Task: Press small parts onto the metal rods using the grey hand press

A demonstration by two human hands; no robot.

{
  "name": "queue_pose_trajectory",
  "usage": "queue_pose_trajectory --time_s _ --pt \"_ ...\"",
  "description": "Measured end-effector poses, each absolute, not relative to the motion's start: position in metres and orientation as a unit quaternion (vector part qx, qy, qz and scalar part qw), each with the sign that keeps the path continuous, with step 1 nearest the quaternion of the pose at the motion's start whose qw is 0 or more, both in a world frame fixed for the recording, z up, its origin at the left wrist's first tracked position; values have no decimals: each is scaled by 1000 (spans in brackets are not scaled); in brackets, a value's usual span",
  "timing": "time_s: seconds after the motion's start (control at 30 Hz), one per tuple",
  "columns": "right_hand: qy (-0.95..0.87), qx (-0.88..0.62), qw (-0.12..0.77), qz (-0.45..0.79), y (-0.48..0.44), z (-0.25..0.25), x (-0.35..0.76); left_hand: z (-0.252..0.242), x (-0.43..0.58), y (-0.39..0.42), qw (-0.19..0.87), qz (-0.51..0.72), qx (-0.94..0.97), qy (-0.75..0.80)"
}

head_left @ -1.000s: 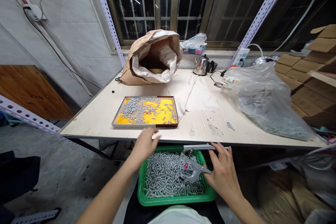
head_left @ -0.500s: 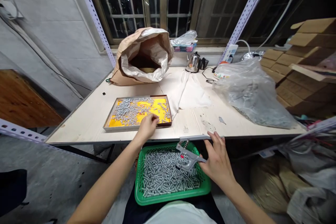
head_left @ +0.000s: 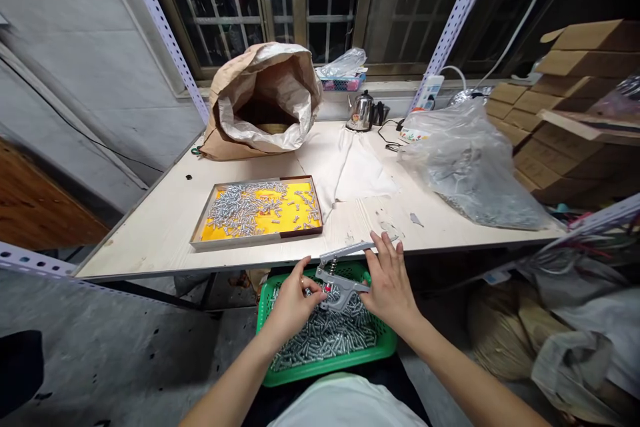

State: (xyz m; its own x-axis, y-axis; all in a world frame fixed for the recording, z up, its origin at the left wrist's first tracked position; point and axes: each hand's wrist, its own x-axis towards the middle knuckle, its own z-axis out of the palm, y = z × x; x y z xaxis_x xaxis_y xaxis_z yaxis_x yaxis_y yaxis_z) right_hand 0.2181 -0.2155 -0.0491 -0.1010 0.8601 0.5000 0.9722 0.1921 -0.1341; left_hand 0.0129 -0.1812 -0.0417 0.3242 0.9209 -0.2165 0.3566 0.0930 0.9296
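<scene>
A green basket [head_left: 387,347] full of small silvery screws rests on my lap below the table edge. Over it my right hand [head_left: 389,283] grips a metal hand press tool [head_left: 345,270] with a long lever and a red spot at its jaws. My left hand [head_left: 293,300] is pinched at the jaws of the tool, fingertips together on a small part I cannot make out. On the table stands a yellow-bottomed tray [head_left: 200,238] strewn with several silvery screws.
A wooden table [head_left: 165,223] carries an open brown paper sack [head_left: 263,97], a white cloth [head_left: 357,170], a kettle [head_left: 361,111] and a clear plastic bag [head_left: 470,170] of metal parts. Cardboard boxes [head_left: 575,113] are stacked at the right. Bags lie on the floor lower right.
My left hand drew back from the yellow tray to the tool's jaws over the basket. My right hand lifted the tool a little, and the view shifted left.
</scene>
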Motion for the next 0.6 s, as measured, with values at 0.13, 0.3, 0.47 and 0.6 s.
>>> queue_pose_trajectory --time_s 0.13,0.3,0.47,0.6 --pt "-740 -623 230 -109 -219 -54 216 -36 10 -179 492 188 692 493" --pt "-744 -619 227 -106 -222 -59 215 -40 10 -178 485 153 710 487" --pt "-745 -615 234 -107 -222 -57 214 -41 9 -179 510 168 687 490" --pt "-735 -616 250 -129 -220 -50 214 -38 6 -182 550 181 650 493"
